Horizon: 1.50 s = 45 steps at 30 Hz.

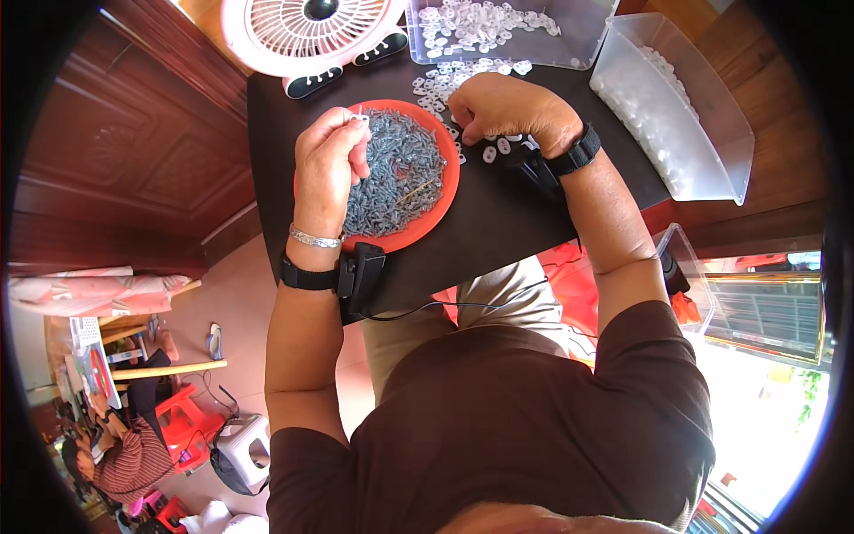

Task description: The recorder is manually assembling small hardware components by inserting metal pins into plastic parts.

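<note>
My left hand (pixel 331 156) is over the left part of a round orange-red tray (pixel 452 173), its thumb and fingers pinching a small white plastic piece (pixel 361 117). A thin pin-like end sticks up from that piece. Small grey screw-like parts (pixel 391 147) fill the tray, with a thin yellowish stick (pixel 416 192) lying among them. To the right of the tray, my right hand (pixel 511 109) bends down to the tabletop among loose white two-holed plastic pieces (pixel 489 155). Its fingers are drawn together; whatever they hold is hidden.
A pink fan (pixel 238 40) stands at the back left of the dark table (pixel 427 267). Clear bins with white pieces stand behind (pixel 565 60) and at right (pixel 725 142). A cable (pixel 427 305) trails from my left wrist device. Lower left, a person (pixel 133 463) sits near stools.
</note>
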Tool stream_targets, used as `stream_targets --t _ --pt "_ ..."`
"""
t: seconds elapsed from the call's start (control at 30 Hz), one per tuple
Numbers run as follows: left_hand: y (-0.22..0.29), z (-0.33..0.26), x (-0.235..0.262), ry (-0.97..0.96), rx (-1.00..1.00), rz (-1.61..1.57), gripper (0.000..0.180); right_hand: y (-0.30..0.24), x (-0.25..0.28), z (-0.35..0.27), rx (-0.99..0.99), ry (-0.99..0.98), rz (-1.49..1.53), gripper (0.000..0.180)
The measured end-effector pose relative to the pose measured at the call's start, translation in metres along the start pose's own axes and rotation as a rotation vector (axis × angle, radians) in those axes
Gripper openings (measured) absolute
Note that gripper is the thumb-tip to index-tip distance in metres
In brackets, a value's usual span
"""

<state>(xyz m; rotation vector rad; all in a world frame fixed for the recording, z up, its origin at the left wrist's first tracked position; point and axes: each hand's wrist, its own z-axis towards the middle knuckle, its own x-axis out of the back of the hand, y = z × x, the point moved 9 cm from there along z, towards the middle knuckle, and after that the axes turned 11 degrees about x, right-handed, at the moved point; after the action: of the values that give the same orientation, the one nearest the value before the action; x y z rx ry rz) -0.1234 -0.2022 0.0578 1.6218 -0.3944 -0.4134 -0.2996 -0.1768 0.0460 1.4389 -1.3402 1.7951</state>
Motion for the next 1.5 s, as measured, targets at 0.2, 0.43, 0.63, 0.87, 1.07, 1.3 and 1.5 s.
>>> stream_targets --t 0.2,0.43,0.63,0.87,1.07,1.3,1.5 --pt "-0.001 -0.001 -0.005 -0.017 0.011 0.007 0.021 0.015 0.001 0.004 0.036 0.090 0.089 0.015" --pt "0.000 -0.001 -0.006 -0.018 0.008 0.017 0.021 0.028 0.026 -0.016 -0.038 0.135 0.066 0.023" --pt "0.000 -0.001 -0.006 -0.023 0.018 0.010 0.020 0.016 0.037 -0.017 -0.091 0.020 0.024 0.023" --pt "0.002 -0.001 -0.005 -0.027 -0.009 0.014 0.021 0.018 0.010 -0.032 -0.087 -0.041 -0.114 0.019" --pt "0.000 0.001 -0.001 -0.017 -0.006 0.030 0.022 0.016 0.005 -0.027 -0.077 0.041 -0.153 0.016" --pt "0.002 0.001 -0.003 -0.024 -0.017 0.058 0.023 0.029 -0.001 -0.017 -0.100 0.016 -0.025 0.016" --pt "-0.005 0.003 -0.001 -0.016 0.014 -0.019 0.020 0.031 0.004 -0.021 -0.051 0.082 0.014 0.014"
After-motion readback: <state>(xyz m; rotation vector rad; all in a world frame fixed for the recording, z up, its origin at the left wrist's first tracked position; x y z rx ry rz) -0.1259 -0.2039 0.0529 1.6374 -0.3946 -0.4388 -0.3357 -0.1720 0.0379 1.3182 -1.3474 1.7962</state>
